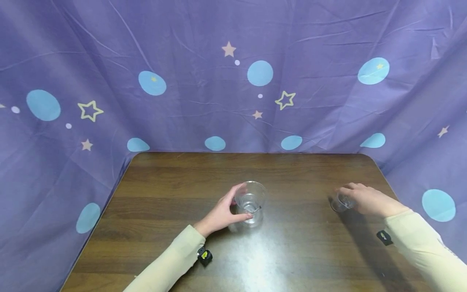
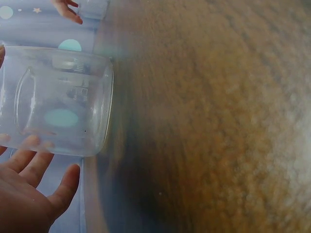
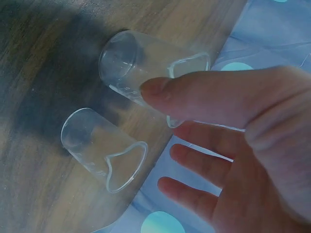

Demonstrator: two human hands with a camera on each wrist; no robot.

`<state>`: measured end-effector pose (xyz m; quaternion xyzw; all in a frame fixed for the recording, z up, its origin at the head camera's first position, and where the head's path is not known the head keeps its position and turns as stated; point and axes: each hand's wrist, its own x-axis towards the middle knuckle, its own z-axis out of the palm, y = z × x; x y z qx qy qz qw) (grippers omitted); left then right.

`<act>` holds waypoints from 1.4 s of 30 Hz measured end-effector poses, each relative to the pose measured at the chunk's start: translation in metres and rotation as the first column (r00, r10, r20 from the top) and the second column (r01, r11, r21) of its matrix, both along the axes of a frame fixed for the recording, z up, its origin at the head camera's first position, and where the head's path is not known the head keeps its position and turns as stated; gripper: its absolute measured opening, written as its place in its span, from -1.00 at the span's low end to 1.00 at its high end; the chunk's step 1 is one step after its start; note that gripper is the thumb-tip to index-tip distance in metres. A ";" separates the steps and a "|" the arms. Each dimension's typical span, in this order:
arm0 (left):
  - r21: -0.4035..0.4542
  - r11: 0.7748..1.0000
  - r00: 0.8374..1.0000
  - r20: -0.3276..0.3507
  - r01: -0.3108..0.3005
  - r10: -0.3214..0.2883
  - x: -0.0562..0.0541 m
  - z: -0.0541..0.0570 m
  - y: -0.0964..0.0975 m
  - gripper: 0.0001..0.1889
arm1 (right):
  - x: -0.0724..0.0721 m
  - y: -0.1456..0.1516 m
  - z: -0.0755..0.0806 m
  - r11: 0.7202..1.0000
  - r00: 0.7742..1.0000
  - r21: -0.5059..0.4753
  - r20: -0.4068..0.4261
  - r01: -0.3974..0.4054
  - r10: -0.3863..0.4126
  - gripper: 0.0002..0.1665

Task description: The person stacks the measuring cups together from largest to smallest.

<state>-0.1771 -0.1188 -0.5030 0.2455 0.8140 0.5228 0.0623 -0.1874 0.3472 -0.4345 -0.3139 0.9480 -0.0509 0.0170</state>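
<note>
Across the background: a purple curtain (image 1: 197, 61) with pale blue ovals and stars.
Wooden table: (image 1: 171, 182) brown, rounded at its far corners, glossy near the middle.
Right hand: (image 1: 366, 198) reaches in at the table's right side, thumb lying across the first small beaker (image 3: 126, 60); the index finger is hidden, so whether it is gripped cannot be told.
Left hand: (image 1: 221, 213) thumb and fingers wrapped round the large beaker (image 1: 258, 198), gripping its wall.
Large beaker: clear, upright at mid-table; probably stiff, slick and, if glass, breakable; best held round the side wall. A ring shows inside, its nature unclear.
First small beaker: at the table's right; likely light and fragile, suited to a gentle pinch below the lip.
Second small beaker: (image 3: 97, 138) upright just beside the first, spout visible, apart from the fingers; probably handles alike.
</note>
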 end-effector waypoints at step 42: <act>0.023 1.000 0.999 -0.031 0.015 -0.014 -0.001 -0.001 -0.001 -0.03 | -0.003 -0.019 0.025 0.998 0.998 0.017 -0.009 -0.059 0.059 -0.45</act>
